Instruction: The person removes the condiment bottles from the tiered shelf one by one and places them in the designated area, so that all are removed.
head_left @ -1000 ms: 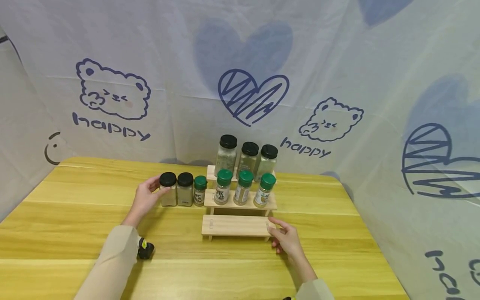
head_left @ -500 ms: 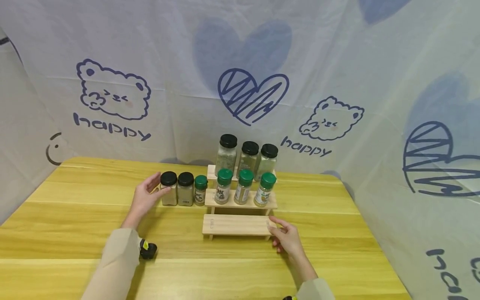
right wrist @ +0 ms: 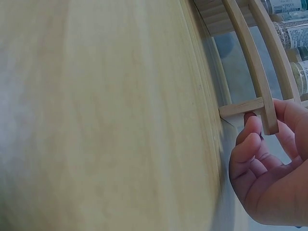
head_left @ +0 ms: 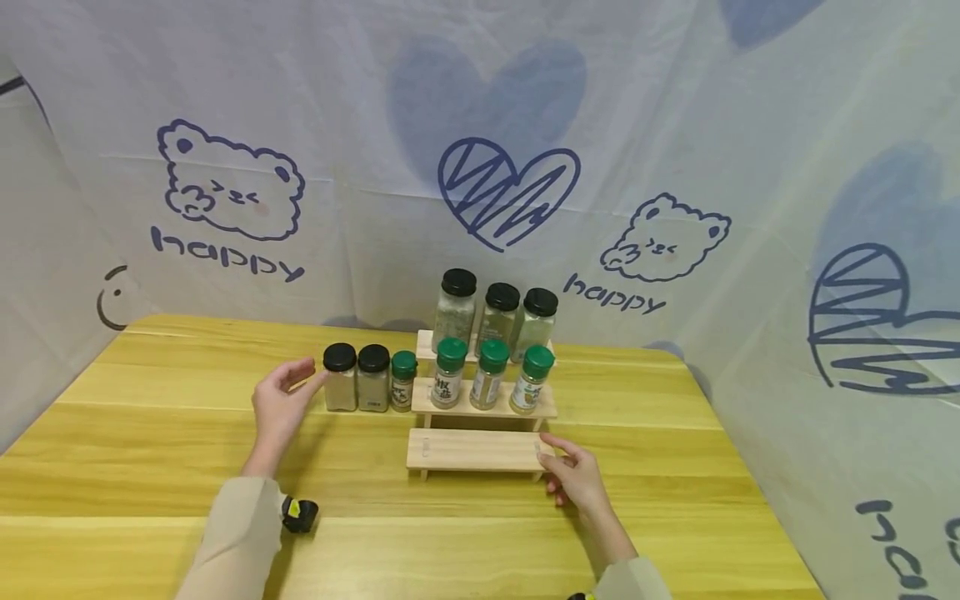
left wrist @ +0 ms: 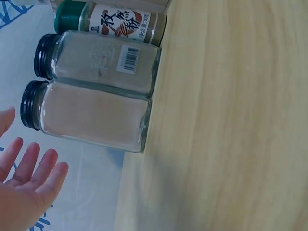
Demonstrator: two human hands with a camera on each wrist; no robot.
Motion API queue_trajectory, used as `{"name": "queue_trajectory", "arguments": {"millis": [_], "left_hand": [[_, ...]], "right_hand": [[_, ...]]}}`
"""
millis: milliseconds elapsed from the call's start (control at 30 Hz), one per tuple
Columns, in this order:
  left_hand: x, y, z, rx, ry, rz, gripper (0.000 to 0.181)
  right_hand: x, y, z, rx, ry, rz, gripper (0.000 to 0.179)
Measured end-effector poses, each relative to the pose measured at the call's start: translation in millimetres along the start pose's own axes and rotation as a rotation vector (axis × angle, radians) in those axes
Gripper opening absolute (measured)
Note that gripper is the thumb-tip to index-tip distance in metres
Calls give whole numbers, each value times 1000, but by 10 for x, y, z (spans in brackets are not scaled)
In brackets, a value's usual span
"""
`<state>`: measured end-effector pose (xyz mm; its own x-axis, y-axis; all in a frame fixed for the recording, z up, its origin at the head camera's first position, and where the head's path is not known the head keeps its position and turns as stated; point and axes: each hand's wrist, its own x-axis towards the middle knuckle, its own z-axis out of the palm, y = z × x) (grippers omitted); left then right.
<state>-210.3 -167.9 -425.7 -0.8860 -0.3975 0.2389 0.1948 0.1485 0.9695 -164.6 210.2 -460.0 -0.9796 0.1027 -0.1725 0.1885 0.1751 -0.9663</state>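
My left hand (head_left: 279, 408) is just left of a square glass jar with a black lid (left wrist: 91, 115), fingers spread and apart from it in the left wrist view. That jar stands in a row with a second black-lidded jar (head_left: 372, 387) and a small green-capped spice bottle (head_left: 402, 390). At the right end of the stepped wooden rack (head_left: 476, 450), my right hand (head_left: 576, 475) pinches the lowest board (right wrist: 257, 72) between thumb and fingers. This lowest step bears nothing.
Three green-capped bottles (head_left: 486, 383) stand on the rack's middle step. Behind them, three taller black-lidded jars (head_left: 495, 325) occupy the top step. The wooden table (head_left: 420, 542) meets a printed cloth (head_left: 360, 250) at its back edge.
My left hand has drawn back to the left and slightly down, away from the end black-lidded jar. The right hand keeps its grip on the rack, and the jars stay in place.
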Motion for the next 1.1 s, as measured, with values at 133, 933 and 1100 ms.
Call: {"name": "queue_trajectory", "arguments": {"millis": [133,933,1100], "left_hand": [[-35,10,18,-3,73,60,23],[-255,120,266,0,10,131,14],[-288,158,321,-19,-48,138,16]], "right_hand": [[-1,2,-2,2,2,0,37],[-15,-15,5,9,0,8,37],[-18,-23,5,12,0,13,37]]}}
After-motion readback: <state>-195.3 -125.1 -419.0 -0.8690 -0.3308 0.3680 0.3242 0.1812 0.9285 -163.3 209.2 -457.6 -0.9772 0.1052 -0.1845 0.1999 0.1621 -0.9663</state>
